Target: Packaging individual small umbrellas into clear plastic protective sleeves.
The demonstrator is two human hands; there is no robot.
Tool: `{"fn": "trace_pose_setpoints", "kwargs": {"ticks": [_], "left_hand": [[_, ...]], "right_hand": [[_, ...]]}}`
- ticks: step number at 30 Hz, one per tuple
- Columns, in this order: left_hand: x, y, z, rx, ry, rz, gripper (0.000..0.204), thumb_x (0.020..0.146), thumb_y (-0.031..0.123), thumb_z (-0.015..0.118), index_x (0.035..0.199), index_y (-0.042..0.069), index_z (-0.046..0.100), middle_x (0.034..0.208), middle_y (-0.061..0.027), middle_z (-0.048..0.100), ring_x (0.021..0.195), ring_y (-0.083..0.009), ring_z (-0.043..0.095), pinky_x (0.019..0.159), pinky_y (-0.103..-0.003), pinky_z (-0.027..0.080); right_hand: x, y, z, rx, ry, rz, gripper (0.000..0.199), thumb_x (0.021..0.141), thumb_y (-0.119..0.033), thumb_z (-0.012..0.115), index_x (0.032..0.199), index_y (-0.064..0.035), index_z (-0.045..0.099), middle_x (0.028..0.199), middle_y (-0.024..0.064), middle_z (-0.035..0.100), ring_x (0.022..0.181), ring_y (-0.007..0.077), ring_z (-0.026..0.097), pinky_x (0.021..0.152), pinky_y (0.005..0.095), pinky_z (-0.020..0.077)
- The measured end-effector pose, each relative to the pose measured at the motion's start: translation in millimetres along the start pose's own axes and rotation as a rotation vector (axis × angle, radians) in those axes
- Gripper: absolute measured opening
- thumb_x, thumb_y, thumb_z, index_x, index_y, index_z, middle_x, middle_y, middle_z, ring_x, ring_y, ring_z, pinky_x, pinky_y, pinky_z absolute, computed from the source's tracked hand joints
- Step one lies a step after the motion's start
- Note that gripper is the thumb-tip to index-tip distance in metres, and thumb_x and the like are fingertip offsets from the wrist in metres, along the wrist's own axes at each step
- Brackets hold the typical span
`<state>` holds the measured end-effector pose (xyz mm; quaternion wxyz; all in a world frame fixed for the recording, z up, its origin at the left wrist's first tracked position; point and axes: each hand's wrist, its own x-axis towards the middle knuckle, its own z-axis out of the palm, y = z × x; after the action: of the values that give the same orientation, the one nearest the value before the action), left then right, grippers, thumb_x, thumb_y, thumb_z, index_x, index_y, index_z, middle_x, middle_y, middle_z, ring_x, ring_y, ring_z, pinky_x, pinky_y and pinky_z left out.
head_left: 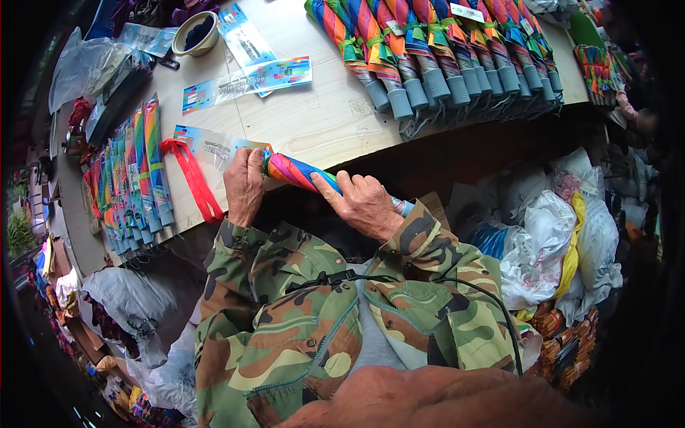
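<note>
A folded rainbow umbrella (291, 171) lies slantwise across the table's near edge. My right hand (364, 205) is closed around it, the index finger stretched along its cloth. At the other end, my left hand (245, 184) pinches the mouth of a clear printed plastic sleeve (207, 146), right beside the umbrella's end. Whether that end is inside the sleeve, I cannot tell. The sleeve lies flat on the table to the left. A red ribbon (191, 178) crosses the table beside my left hand.
Rainbow umbrellas with grey handles (457, 85) are lined up at the far right. Sleeved umbrellas (132, 171) lie at the left. More sleeves (246, 82) and a small bowl (196, 33) sit on the wooden table (332, 118). Stuffed plastic bags (546, 242) stand low on the right.
</note>
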<state>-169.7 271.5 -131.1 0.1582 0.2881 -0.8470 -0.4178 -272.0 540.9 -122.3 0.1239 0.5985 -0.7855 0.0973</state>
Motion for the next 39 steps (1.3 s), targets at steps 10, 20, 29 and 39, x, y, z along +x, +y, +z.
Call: {"fn": "trace_pose_setpoints", "kwargs": {"ticks": [10,20,29,39], "left_hand": [[-9,12,8,-0.339,0.180,-0.354,0.059,0.098,0.025,0.088,0.135,-0.005,0.053,0.106,-0.0080,0.068,0.086,-0.0113,0.066,0.074,-0.027,0.056],[-12,12,9,-1.357,-0.160,-0.493,0.039,0.108,0.023,0.071,0.137,-0.001,0.057,0.114,-0.0151,0.073,0.103,-0.0308,0.075,0.096,-0.045,0.062],[-19,19,43,-1.727,-0.346,-0.312,0.049,0.111,0.048,0.063,0.134,0.005,0.062,0.108,-0.0117,0.073,0.103,-0.0314,0.073,0.100,-0.052,0.059],[-21,37,39,-1.481,-0.403,-0.212,0.072,0.103,0.056,0.073,0.149,0.003,0.056,0.144,-0.0230,0.066,0.129,-0.0380,0.069,0.110,-0.055,0.058]], "right_hand": [[-7,-16,-8,0.045,0.042,0.054,0.068,0.091,-0.011,0.072,0.158,-0.0077,0.060,0.094,0.0072,0.057,0.066,0.0154,0.052,0.055,0.0323,0.0392],[-10,-29,-8,0.302,0.090,0.143,0.074,0.085,-0.006,0.076,0.157,-0.0059,0.059,0.102,0.0112,0.065,0.068,0.0204,0.059,0.058,0.0351,0.0467],[4,1,-19,2.134,-0.395,0.884,0.073,0.091,-0.010,0.085,0.158,-0.0016,0.059,0.109,0.0025,0.076,0.074,0.0039,0.064,0.065,0.0207,0.0541],[2,0,3,2.533,-0.406,0.860,0.065,0.094,-0.010,0.076,0.156,0.0006,0.058,0.102,0.0168,0.078,0.063,0.0163,0.071,0.059,0.0267,0.0590]]}}
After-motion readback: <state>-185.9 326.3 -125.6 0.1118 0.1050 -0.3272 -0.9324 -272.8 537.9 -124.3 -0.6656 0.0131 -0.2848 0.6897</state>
